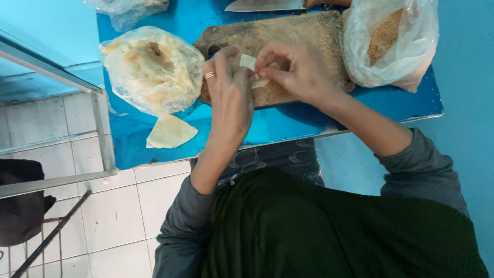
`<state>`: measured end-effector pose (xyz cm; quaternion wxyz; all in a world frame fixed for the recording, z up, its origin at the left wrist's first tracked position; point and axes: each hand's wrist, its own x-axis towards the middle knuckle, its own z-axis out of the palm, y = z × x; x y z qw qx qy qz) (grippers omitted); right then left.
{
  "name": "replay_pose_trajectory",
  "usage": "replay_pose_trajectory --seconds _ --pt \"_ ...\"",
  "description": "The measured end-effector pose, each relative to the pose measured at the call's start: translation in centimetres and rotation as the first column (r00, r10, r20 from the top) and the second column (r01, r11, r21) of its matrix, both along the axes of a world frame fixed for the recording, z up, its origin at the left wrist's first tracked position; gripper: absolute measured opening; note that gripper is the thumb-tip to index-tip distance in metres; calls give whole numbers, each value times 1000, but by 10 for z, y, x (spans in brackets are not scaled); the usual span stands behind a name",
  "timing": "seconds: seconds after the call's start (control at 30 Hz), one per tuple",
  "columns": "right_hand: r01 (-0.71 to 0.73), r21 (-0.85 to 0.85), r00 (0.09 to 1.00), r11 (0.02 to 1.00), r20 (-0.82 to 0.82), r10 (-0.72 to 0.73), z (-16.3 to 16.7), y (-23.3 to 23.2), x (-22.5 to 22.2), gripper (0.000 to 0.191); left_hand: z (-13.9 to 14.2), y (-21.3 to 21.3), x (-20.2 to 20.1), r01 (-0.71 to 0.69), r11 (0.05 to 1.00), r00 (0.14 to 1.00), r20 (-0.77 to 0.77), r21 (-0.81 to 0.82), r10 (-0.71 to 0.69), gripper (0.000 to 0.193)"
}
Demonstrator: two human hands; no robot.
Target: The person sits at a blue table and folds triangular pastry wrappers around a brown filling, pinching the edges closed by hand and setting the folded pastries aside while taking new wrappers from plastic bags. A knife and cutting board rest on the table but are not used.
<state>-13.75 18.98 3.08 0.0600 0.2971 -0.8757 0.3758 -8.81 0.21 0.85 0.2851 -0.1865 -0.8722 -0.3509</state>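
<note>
Over a crumb-strewn board (288,46) hemmed by two bags, both hands' fingers (267,62) pinch a pale wrapper (249,63).

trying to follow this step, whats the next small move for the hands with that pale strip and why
Probably finish folding the pale strip: the left hand and the right hand both pinch it above the crumb-covered wooden board, and it looks only partly folded.

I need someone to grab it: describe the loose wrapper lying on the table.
On the blue table, look below the clear bag of stacked pastry sheets, left of the wooden board. The loose wrapper lies bare near the table's front edge, a single pale-yellow triangle, unbagged.
</note>
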Motion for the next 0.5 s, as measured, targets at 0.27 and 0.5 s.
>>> replay_pose_trajectory --seconds 0.27,0.5 --pt "11 -76 1000 997 -17 -13 1 -6 11 19 0 2 -6 -52 998 998 40 -40 53 17" --pt "35 218 971 975 -237 18 3 -15 3 24 5 2 18 -166 984 986 -38 -58 164 19"
